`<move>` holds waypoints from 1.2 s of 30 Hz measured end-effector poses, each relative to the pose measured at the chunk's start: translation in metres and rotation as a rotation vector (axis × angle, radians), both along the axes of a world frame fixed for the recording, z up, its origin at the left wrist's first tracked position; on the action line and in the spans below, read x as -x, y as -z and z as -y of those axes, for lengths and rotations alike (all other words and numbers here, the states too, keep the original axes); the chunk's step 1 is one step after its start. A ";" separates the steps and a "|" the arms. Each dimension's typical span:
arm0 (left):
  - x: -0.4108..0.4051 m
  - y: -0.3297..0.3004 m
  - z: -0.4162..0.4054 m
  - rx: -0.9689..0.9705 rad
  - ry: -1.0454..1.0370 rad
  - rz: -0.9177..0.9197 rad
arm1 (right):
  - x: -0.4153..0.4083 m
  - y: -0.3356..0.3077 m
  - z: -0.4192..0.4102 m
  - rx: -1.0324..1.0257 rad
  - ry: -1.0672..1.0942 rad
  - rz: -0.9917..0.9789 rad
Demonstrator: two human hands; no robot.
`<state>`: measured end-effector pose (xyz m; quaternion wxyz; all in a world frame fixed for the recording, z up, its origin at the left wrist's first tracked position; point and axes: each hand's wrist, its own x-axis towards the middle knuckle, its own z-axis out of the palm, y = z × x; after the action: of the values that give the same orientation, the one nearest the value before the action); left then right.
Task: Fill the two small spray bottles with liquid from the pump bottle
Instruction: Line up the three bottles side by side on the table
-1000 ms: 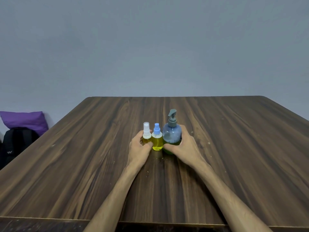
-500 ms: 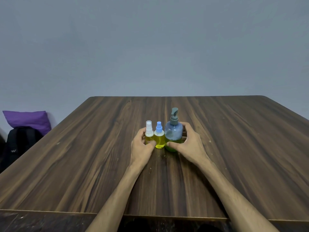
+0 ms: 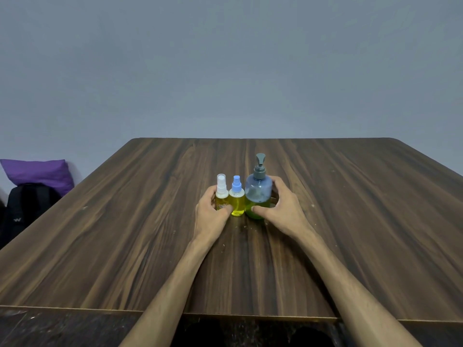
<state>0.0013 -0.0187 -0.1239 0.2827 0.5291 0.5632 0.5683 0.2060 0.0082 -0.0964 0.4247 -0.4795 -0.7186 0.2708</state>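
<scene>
Left hand [image 3: 211, 211]: curled around white-capped spray bottle [image 3: 221, 194], centre frame. Right hand [image 3: 280, 209]: gripping pump bottle [image 3: 258, 194], green liquid low inside. Blue-capped spray bottle [image 3: 237, 197]: between them, touching both, yellow-filled. All upright on wooden table [image 3: 350, 221].

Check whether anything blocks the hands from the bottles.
Nothing visible does. The left hand already grips the white-capped bottle, the right hand grips the pump bottle, and the blue-capped bottle stands between them.
</scene>
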 end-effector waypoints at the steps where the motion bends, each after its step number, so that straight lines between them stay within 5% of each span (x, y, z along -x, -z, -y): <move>1: 0.000 0.000 0.000 -0.003 -0.002 0.002 | 0.000 -0.001 0.001 -0.001 -0.005 0.005; 8: -0.005 -0.005 0.009 -0.139 -0.117 -0.006 | 0.003 -0.005 0.014 -0.093 0.082 -0.001; 12: -0.009 -0.009 0.021 -0.378 -0.286 -0.264 | 0.002 -0.017 0.032 -0.363 0.176 0.077; 16: -0.011 -0.026 0.030 -0.538 -0.220 -0.501 | 0.008 -0.041 0.039 -0.553 0.136 0.162; 23: -0.015 -0.028 0.029 -0.455 -0.184 -0.747 | 0.014 -0.056 0.036 -0.555 0.079 0.276; 36: -0.004 -0.027 0.034 -0.399 -0.089 -0.814 | 0.016 -0.060 0.046 -0.428 0.079 0.324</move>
<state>0.0050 -0.0523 -0.0968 -0.0940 0.7288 0.5302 0.4231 0.1904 -0.0380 -0.0362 0.4061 -0.4436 -0.7988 0.0155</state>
